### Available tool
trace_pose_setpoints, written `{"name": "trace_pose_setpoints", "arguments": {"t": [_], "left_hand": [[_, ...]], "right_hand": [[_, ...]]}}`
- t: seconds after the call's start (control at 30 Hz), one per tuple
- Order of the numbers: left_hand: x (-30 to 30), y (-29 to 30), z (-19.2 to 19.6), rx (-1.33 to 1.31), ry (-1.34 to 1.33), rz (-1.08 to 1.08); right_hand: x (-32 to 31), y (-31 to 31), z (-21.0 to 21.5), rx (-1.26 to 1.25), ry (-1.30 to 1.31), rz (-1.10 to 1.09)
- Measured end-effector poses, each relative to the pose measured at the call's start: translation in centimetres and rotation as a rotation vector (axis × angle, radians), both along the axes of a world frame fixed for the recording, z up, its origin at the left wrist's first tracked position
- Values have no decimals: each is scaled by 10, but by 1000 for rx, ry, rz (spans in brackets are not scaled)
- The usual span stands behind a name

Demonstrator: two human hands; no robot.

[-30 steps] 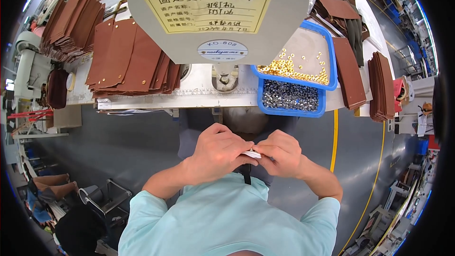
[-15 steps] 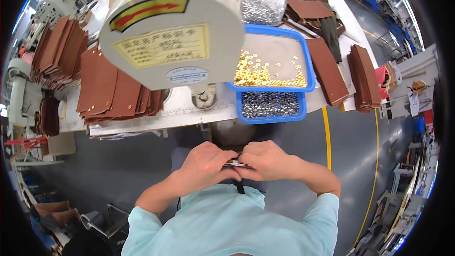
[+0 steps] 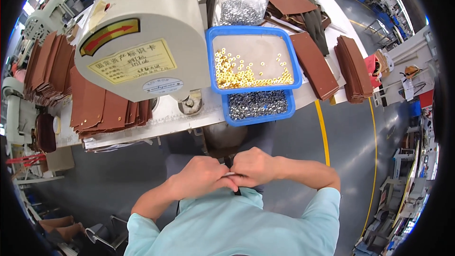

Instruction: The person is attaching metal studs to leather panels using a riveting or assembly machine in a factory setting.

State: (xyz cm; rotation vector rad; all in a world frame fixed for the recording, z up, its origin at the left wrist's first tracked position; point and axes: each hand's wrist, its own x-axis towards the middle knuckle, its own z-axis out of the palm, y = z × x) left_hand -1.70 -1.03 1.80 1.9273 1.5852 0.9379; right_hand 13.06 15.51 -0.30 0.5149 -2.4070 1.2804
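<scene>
Together, the left hand (image 3: pixel 201 176) and the right hand (image 3: pixel 256 166) are gripping a small whitish piece (image 3: pixel 229 174) in bent fingers, which are hiding most of it. Both hands are meeting just above the waist of a light-blue shirt (image 3: pixel 232 225), near the edge of a white table (image 3: pixel 166 114). Beyond them, a blue tray (image 3: pixel 251 50) is holding gold rings (image 3: pixel 234 77), a lower tray (image 3: pixel 258 121) is holding dark metal pieces (image 3: pixel 258 104), and brown panels (image 3: pixel 106 109) are lying beside a pale machine (image 3: pixel 142 26).
</scene>
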Motion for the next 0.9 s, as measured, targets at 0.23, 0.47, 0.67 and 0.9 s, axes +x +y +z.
{"name": "trace_pose_setpoints", "arguments": {"t": [0.23, 0.47, 0.67, 0.9], "left_hand": [[-24, -6, 7, -267, -359, 555], [-28, -26, -23, -85, -633, 930], [-23, -56, -33, -43, -761, 914], [-36, -96, -32, 244, -1359, 582]], "right_hand": [[12, 64, -5, -402, -674, 30], [36, 76, -24, -429, -890, -233], [32, 70, -8, -302, -815, -309], [13, 25, -14, -907, -621, -408]]}}
